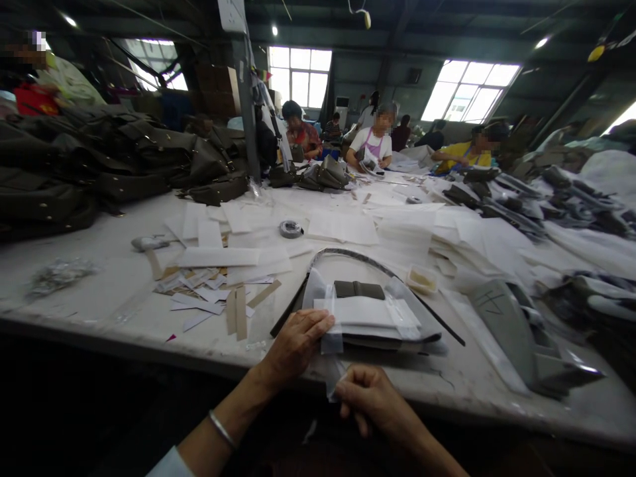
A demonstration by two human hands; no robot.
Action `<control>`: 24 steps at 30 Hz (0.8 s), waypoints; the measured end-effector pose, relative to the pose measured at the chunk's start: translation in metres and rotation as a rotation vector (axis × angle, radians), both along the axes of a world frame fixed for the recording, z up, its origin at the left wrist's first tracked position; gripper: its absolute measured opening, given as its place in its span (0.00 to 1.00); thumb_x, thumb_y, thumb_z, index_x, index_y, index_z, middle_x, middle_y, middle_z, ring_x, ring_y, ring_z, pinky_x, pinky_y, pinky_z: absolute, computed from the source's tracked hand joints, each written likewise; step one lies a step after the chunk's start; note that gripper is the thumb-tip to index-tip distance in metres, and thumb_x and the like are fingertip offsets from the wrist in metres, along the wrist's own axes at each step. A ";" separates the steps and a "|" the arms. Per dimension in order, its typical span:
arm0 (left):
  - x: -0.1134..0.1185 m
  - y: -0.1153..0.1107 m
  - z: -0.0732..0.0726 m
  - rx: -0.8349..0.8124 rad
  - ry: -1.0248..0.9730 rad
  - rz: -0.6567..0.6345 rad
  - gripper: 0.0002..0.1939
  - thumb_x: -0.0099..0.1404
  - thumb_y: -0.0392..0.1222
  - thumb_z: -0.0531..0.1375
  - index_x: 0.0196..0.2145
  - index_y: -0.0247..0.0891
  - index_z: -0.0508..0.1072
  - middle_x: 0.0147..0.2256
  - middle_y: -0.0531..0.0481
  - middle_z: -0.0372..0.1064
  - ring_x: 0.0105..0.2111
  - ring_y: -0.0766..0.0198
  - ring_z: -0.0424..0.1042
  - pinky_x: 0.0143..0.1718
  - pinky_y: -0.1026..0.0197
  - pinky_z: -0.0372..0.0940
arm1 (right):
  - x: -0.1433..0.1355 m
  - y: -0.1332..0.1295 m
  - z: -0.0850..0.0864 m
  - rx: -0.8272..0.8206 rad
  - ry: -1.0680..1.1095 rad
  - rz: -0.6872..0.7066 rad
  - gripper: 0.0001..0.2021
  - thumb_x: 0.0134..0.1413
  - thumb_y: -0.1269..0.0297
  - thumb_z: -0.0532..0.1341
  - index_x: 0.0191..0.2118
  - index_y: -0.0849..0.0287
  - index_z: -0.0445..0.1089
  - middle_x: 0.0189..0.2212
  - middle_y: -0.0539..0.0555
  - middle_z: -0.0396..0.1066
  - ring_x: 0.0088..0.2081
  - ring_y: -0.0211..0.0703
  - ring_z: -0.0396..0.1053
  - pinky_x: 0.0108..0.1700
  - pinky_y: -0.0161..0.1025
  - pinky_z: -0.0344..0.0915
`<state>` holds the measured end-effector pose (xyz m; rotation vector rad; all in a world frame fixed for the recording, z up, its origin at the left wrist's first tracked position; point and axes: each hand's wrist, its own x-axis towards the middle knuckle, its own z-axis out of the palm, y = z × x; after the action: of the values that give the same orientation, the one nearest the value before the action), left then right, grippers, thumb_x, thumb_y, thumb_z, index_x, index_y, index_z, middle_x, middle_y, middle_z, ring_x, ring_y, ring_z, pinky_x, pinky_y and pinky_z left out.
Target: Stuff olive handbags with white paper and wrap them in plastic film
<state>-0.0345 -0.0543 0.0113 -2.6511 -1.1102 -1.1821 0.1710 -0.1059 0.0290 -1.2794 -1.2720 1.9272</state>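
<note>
My left hand (294, 344) rests flat on the left end of a stack of grey pieces (387, 334) topped with white paper (365, 311) at the table's near edge. My right hand (370, 397) sits just below the edge, fingers pinched on a clear plastic strip (332, 368) that hangs from the stack. A dark grey folded piece (358, 289) lies at the back of the stack. A long dark strap (348, 255) arcs around it.
White paper sheets (342, 228), card strips (237, 311) and a tape roll (291, 229) cover the white table (99, 245). Dark bags (114, 159) pile up at the left, grey parts (507, 324) at the right. Several people work at the far end.
</note>
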 end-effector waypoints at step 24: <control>-0.009 -0.008 0.016 -0.210 -0.088 -0.156 0.21 0.68 0.34 0.53 0.59 0.38 0.63 0.56 0.43 0.68 0.64 0.53 0.56 0.62 0.44 0.57 | -0.001 0.054 0.017 1.503 -0.732 0.030 0.09 0.59 0.69 0.62 0.45 0.53 0.73 0.47 0.53 0.75 0.50 0.48 0.69 0.59 0.53 0.60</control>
<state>-0.0430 -0.0625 0.0274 -2.9173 -1.1151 -1.2864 0.1698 -0.0521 0.0462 -0.9802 -2.2919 0.0361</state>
